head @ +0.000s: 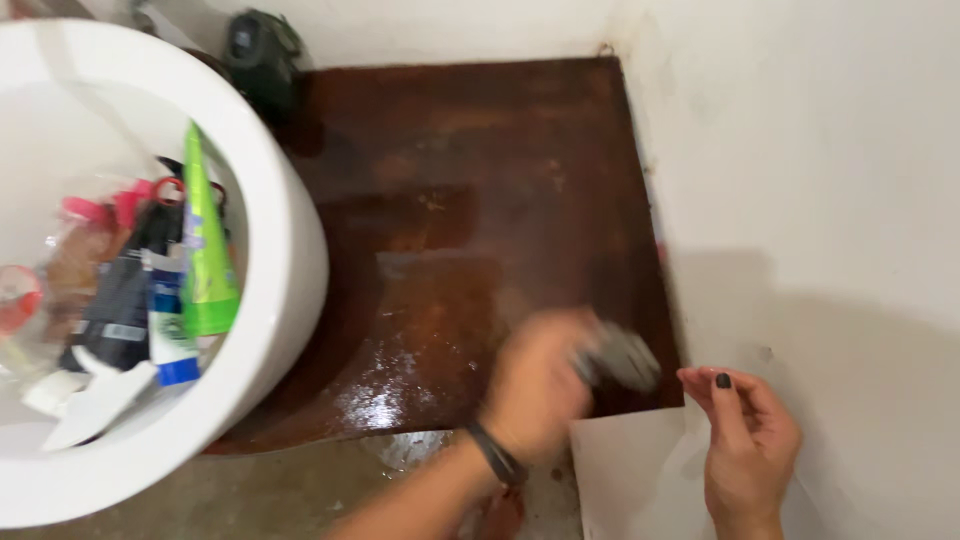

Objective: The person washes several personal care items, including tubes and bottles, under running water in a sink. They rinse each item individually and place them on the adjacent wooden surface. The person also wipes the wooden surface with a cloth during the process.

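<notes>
my left hand [535,385]: fingers closed round a blurred grey pad [620,358] | pad over the wet, rust-brown shelf [470,200], near its front right corner | my right hand [748,440]: fingers loosely curled, empty, beside the wall [830,180]

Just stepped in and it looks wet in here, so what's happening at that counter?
A person is working on a dark brown counter beside a white wall. The left hand, blurred with motion, presses a grey cloth or sponge against the wet, shiny near edge of the surface. The right hand is open beside it, holding nothing. To the left, a white basin is filled with tubes and bottles, including a green tube.
</notes>
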